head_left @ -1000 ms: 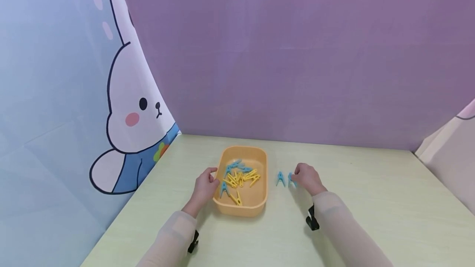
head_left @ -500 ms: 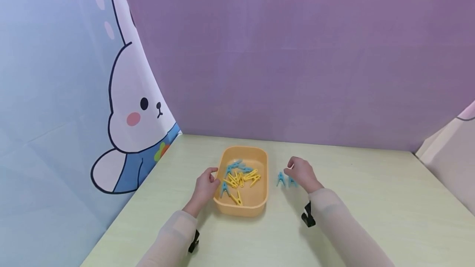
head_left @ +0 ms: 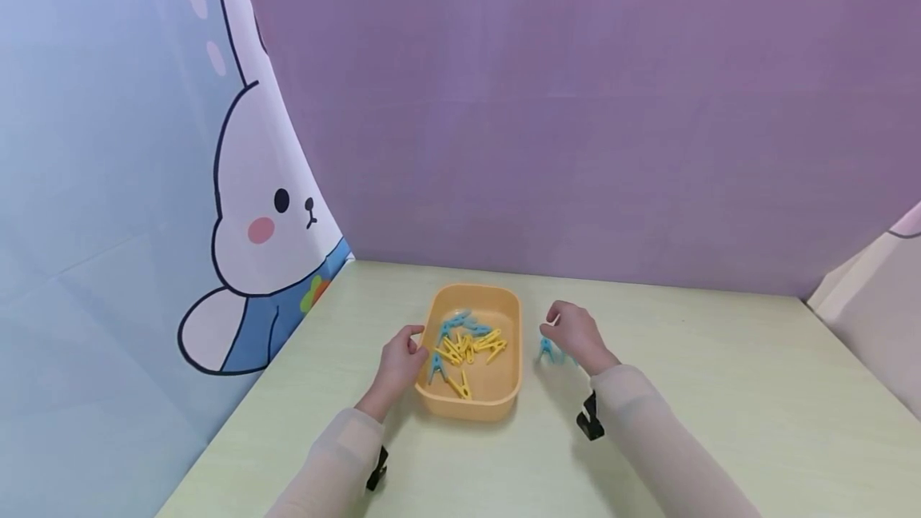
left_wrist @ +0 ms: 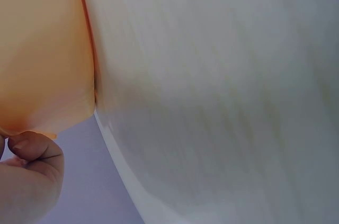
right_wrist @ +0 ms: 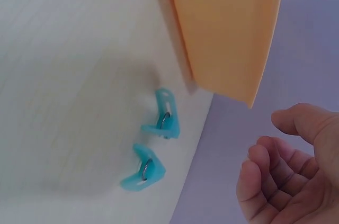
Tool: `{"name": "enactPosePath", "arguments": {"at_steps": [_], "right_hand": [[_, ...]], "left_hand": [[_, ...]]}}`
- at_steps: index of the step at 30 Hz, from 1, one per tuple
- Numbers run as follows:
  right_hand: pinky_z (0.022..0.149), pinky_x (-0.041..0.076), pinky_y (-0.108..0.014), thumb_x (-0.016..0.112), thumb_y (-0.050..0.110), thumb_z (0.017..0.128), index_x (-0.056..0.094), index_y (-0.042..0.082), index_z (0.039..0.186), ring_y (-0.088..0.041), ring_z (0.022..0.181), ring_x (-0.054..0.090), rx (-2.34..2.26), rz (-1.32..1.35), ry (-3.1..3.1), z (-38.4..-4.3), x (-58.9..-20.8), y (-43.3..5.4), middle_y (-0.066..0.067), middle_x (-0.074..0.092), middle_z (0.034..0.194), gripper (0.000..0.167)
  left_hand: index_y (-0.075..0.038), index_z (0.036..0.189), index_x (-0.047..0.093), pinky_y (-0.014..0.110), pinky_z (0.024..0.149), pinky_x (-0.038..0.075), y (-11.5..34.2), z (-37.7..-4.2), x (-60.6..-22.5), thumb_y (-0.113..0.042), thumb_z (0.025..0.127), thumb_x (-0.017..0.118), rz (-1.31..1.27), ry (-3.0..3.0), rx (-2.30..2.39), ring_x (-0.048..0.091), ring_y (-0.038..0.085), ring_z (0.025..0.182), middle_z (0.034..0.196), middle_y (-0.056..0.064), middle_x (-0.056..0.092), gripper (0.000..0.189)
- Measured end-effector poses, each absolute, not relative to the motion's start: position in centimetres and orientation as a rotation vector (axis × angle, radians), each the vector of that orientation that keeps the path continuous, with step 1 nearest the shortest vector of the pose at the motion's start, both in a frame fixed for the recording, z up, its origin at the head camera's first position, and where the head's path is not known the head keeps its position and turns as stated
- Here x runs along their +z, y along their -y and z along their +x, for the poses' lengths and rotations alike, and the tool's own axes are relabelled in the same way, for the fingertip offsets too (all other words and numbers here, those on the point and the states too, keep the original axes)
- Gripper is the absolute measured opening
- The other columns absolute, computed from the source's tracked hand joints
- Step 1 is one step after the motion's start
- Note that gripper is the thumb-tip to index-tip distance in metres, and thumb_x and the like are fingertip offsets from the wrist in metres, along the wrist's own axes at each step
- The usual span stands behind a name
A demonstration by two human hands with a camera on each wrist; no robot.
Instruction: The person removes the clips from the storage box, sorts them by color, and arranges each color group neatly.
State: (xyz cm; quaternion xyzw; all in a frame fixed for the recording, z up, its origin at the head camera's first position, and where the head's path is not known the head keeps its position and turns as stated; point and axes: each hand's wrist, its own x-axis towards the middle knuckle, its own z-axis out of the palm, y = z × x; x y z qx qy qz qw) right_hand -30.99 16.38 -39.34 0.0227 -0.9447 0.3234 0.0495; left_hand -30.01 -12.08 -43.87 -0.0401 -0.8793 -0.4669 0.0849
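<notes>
An orange plastic basket (head_left: 469, 410) stands on the table, holding several blue clothespins (head_left: 437, 366) and yellow clothespins (head_left: 460, 384). My left hand (head_left: 397, 360) pinches the basket's left rim, thumb and finger meeting at the edge in the left wrist view. To the right of the basket, my right hand (head_left: 576, 334) hovers with loosely curled fingers and nothing in them. Two blue clothespins stand on the table under it: the nearer to the basket (right_wrist: 165, 115) and its neighbour (right_wrist: 143, 170). In the head view the right hand partly covers both.
The pale table (head_left: 719, 390) reaches back to a purple backdrop (head_left: 576, 118). On the left hangs a blue sheet (head_left: 101, 206) with a cartoon rabbit. A white panel (head_left: 874, 302) borders the right side.
My right hand has let go of the farther-right blue clothespin, which stays standing, and has lifted and moved left towards the other one. The left hand keeps its place at the basket.
</notes>
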Motion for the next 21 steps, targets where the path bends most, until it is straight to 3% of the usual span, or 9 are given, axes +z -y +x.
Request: {"name": "enactPosePath", "arguments": {"at_steps": [21], "right_hand": [[0.055,0.045,-0.029,0.064,0.011,0.08,0.058,0.002,0.088,-0.018,0.065,0.053,1.01,0.139,2.854,-30.8,-38.5,-13.6,-0.006,0.057,0.076,0.014]], "left_hand": [[0.006,0.121,0.052,0.024,0.048,0.034,12.1,-30.1,-44.1,0.002,0.082,0.054,-0.159,2.595,-1.377,0.037,0.012,0.054,0.068,0.002,0.04,0.039]]}}
